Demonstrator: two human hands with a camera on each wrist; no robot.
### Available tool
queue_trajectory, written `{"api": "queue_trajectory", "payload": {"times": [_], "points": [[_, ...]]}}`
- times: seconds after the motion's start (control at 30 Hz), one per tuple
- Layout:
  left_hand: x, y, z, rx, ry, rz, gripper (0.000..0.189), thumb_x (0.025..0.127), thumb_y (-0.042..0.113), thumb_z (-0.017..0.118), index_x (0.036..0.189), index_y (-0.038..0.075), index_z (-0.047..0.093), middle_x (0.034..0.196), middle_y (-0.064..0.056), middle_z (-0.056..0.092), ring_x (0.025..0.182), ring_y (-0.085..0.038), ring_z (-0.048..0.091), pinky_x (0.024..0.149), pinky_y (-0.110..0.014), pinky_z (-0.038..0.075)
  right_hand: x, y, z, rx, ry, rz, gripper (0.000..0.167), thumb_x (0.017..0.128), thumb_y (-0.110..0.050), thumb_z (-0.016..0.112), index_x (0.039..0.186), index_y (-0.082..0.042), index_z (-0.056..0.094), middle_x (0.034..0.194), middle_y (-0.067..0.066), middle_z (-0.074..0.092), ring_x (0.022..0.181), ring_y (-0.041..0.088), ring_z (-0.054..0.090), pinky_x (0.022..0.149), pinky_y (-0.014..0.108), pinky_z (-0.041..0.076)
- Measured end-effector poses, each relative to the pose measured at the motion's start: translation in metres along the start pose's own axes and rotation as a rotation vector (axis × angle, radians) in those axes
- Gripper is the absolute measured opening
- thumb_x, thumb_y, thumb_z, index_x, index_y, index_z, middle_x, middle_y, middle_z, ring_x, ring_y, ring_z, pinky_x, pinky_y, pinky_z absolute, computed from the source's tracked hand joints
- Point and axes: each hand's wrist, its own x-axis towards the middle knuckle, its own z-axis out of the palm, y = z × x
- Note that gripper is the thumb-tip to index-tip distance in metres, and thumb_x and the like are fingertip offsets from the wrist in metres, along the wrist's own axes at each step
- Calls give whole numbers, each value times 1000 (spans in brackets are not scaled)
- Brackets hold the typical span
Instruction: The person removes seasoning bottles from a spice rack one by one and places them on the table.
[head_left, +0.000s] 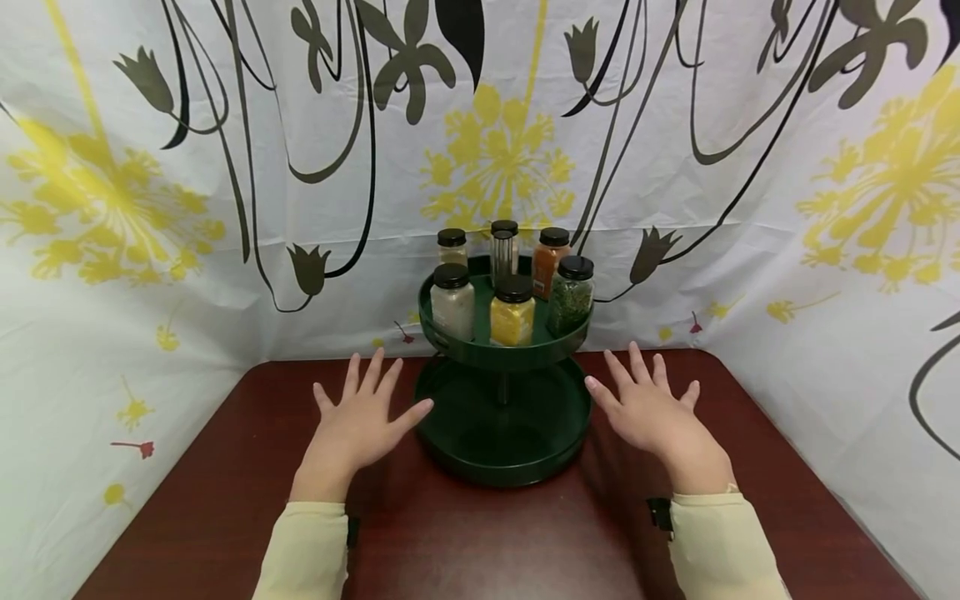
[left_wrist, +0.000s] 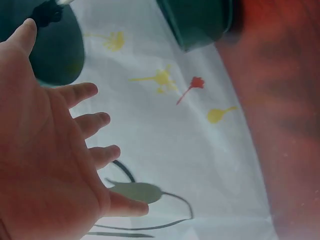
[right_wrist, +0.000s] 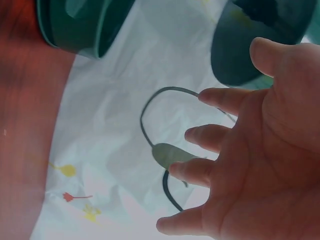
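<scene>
A dark green two-tier round rack (head_left: 502,471) stands on the table between my hands. Its upper tier carries several spice jars with black lids, among them a jar of yellow powder (head_left: 512,321), a jar of green herbs (head_left: 571,298), an orange-red jar (head_left: 547,265) and a jar of whitish contents (head_left: 453,310). Nothing lies on the lower tier. To the left of the rack, my left hand (head_left: 360,427) is held with fingers spread, palm down. My right hand (head_left: 654,417) mirrors it on the right side, fingers spread and holding nothing.
The dark red-brown table (head_left: 495,550) extends around the rack. Behind it and along both sides hangs a white cloth (head_left: 360,333) printed with yellow flowers and grey-black stems, close to the table's back edge.
</scene>
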Motion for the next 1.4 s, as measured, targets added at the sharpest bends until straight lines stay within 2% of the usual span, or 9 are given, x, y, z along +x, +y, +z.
{"api": "queue_trajectory", "payload": {"times": [0.37,0.5,0.63,0.73,1.0,1.23,1.4], "points": [[-18,19,-27,40,54,23,101,95,88,38,173,26,20,183,-7,3,168,-44,-3,116,-90,-3,-20,-12,-19,-25,16,2,87,108,-71,33,173,-16,14,178,25,-10,160,59,-12,109,92,-14],[-24,27,-38,55,80,40,102,95,90,35,173,28,18,183,-6,3,168,-42,-1,118,-88,1,-31,-20,-30,-52,47,-9,92,106,-74,36,173,-16,14,178,26,-6,161,60,-4,108,93,-10],[-29,34,-45,69,107,58,102,94,92,31,173,29,17,183,-6,3,168,-40,4,121,-86,10,-41,-28,-40,-63,61,-26,95,103,-76,40,173,-17,13,178,27,-2,160,60,3,109,93,-7],[-32,35,-48,78,119,58,103,93,93,29,173,29,17,183,-6,4,168,-40,6,121,-84,14,-47,-32,-45,-68,67,-36,97,102,-78,40,174,-19,12,178,27,-3,160,60,4,109,93,-6],[-41,39,-52,83,149,63,102,94,92,29,173,29,19,182,-6,7,167,-40,8,121,-84,15,-60,-38,-52,-80,103,-63,96,102,-79,38,174,-23,10,179,25,-4,160,60,2,110,93,-5],[-43,43,-56,79,159,81,101,95,91,29,172,27,22,182,-7,11,167,-40,10,122,-83,16,-68,-44,-55,-81,115,-87,95,102,-78,40,174,-24,11,179,24,-3,161,59,3,110,92,-2],[-40,47,-55,25,170,117,97,98,86,35,171,23,29,178,-9,25,164,-38,26,123,-77,26,-71,-50,-56,-88,179,-134,91,104,-75,41,173,-20,17,179,26,6,160,57,14,113,90,8]]}}
